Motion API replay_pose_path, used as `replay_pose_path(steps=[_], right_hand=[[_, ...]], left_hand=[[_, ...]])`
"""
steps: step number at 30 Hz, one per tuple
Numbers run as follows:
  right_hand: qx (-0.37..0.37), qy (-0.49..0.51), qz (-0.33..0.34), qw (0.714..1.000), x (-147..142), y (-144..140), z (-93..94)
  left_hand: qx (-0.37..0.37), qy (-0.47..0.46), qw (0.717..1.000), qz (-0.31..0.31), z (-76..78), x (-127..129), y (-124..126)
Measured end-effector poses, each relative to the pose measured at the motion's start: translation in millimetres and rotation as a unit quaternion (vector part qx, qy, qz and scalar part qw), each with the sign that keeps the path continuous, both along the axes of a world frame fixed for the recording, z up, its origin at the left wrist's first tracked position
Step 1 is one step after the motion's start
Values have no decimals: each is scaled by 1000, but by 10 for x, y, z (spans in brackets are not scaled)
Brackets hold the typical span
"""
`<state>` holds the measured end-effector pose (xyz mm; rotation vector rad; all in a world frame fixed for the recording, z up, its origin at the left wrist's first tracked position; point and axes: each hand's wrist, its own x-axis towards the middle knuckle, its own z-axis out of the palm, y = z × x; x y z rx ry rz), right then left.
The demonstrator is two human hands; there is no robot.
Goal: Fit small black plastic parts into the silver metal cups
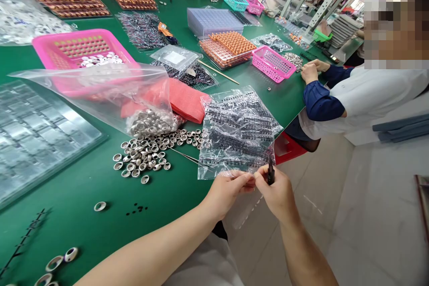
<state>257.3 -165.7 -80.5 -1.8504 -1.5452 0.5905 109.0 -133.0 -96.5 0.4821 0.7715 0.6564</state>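
Landmark: clear bag of black strips point(239, 127), flat at the table edge directly beyond the hands. Long axis of bag runs away from the person; the strips inside lie mostly crosswise, left to right.

Left hand point(226, 192): at the near edge of the bag, fingers curled, thumb and fingertips brought together in a pinch. Whether it grips the bag's edge or a small part: cannot tell.

Right hand point(279, 194): at the bag's near right corner, partly closed, fingertips meeting those of the left hand. A black tool point(271, 172) is held in it, long axis steep, visible end pointing away from the person and overlapping the bag's near right corner. Other contents of the pinch hidden.

Thin metal tool point(184, 155): left of the bag, one end meeting its left edge; long axis slants away to the left, toward the loose metal rings point(144, 156), also left of the bag.

Red cloth point(189, 98): adjoining the bag's far left side. Small pink basket point(275, 63): beyond the bag, to the right. Small black bits point(137, 209): nearer than the bag, well to its left.
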Motion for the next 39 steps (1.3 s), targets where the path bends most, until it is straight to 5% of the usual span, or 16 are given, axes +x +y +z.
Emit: replay_pose_path(steps=[9,20,39], right_hand=[[86,-82,-31,992,-44,-30,-56],[-18,-36,60,997,25,-8,241],[21,-180,101,978,-31,27,172]], left_hand=[[-2,8,1000,16,18,18,-18],[-11,33,999,38,30,22,-21],[31,-65,997,5,50,-35,12]])
